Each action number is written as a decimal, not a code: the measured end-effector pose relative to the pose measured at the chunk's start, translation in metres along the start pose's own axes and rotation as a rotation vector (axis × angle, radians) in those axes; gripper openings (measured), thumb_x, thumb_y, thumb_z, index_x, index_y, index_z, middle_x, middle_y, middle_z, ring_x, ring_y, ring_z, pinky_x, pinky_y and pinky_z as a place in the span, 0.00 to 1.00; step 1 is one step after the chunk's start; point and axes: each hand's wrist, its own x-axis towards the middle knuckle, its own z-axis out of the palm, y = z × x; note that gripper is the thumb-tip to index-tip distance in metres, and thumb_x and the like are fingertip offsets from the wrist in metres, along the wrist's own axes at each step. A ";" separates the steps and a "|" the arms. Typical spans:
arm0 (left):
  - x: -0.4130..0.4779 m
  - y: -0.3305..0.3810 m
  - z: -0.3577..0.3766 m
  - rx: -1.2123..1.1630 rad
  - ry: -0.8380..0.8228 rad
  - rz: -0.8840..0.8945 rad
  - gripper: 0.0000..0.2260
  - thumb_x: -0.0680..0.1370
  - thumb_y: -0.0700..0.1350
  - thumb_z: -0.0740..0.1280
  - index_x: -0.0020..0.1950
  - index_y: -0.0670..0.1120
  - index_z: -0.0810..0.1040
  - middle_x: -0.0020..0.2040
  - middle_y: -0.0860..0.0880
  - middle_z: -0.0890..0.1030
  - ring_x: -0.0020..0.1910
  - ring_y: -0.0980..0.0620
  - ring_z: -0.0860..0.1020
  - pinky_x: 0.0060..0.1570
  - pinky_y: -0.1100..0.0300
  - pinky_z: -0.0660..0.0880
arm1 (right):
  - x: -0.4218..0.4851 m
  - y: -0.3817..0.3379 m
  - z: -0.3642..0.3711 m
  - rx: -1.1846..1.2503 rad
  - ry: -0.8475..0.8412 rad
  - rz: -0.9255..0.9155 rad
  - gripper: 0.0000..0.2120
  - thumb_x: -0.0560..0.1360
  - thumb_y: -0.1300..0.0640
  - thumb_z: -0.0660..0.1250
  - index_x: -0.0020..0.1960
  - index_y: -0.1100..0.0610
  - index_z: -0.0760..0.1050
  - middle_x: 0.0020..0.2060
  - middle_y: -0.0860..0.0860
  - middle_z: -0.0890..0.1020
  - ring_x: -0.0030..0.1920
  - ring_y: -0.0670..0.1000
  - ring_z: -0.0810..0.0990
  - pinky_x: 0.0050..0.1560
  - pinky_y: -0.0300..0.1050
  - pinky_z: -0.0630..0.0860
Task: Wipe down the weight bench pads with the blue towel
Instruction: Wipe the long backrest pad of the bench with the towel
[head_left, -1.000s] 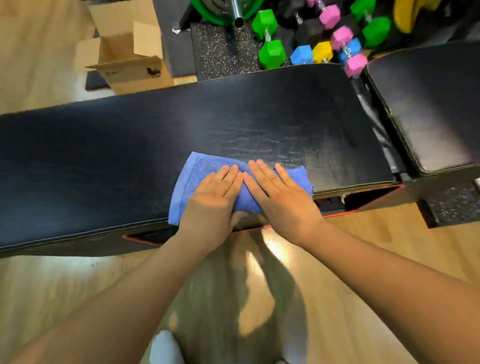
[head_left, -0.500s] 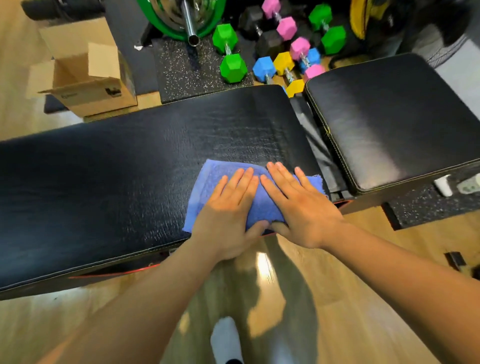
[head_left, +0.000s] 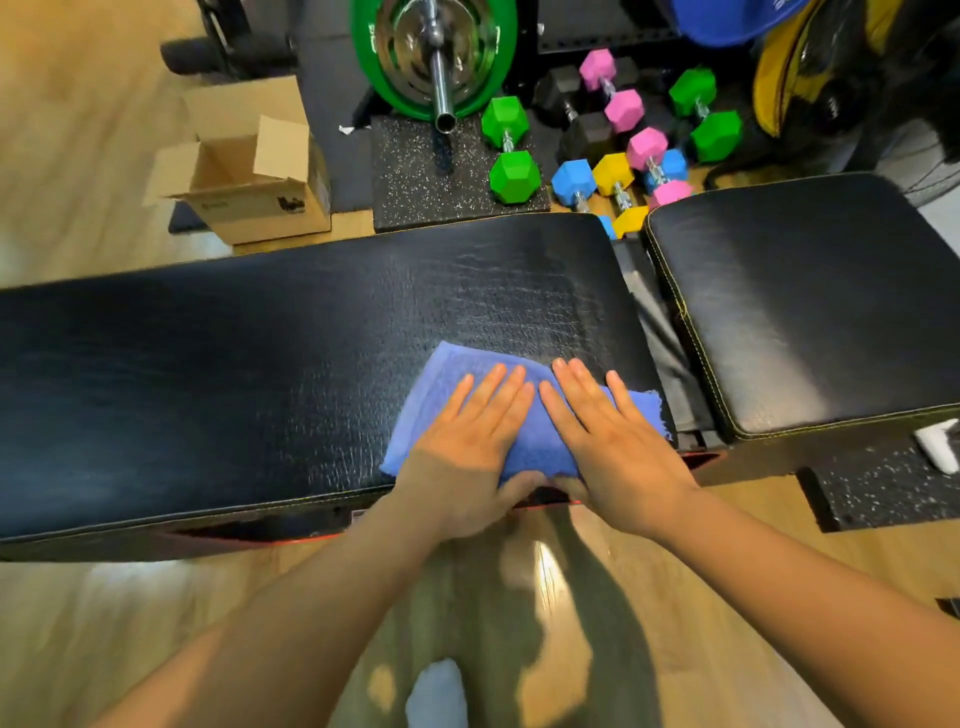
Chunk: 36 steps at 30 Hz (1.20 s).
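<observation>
A folded blue towel lies on the near right end of the long black bench pad, with its right fringe at the pad's edge. My left hand and my right hand press flat on the towel side by side, fingers pointing away from me. Both thumbs curl over the pad's front edge. The shorter black seat pad sits to the right, across a narrow gap. Neither hand touches it.
Behind the bench, coloured hex dumbbells and a green weight plate on a barbell rest by a speckled rubber mat. An open cardboard box stands at the back left. A white object lies under the seat pad.
Both hands have slid the towel to the right along the long pad, up to its right end. The view has followed, so the seat pad shows more fully.
</observation>
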 end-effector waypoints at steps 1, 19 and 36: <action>0.000 0.001 0.001 0.018 -0.016 -0.020 0.36 0.77 0.64 0.54 0.77 0.42 0.53 0.78 0.47 0.51 0.77 0.49 0.46 0.75 0.48 0.45 | 0.000 -0.002 -0.001 -0.006 0.014 0.010 0.44 0.72 0.37 0.64 0.76 0.61 0.52 0.76 0.60 0.53 0.76 0.59 0.50 0.74 0.60 0.48; -0.026 0.045 -0.016 -0.013 -0.202 -0.369 0.31 0.82 0.53 0.54 0.78 0.47 0.41 0.78 0.51 0.39 0.77 0.50 0.39 0.73 0.52 0.39 | -0.032 -0.025 -0.009 0.199 0.015 0.132 0.32 0.74 0.59 0.66 0.75 0.53 0.59 0.77 0.56 0.54 0.76 0.58 0.54 0.72 0.50 0.55; -0.037 -0.002 -0.008 0.181 -0.122 -0.116 0.29 0.75 0.55 0.60 0.74 0.50 0.60 0.73 0.49 0.67 0.71 0.45 0.67 0.68 0.44 0.65 | -0.014 -0.012 -0.014 0.044 0.047 0.023 0.45 0.54 0.70 0.76 0.70 0.53 0.70 0.70 0.56 0.70 0.68 0.60 0.71 0.61 0.56 0.73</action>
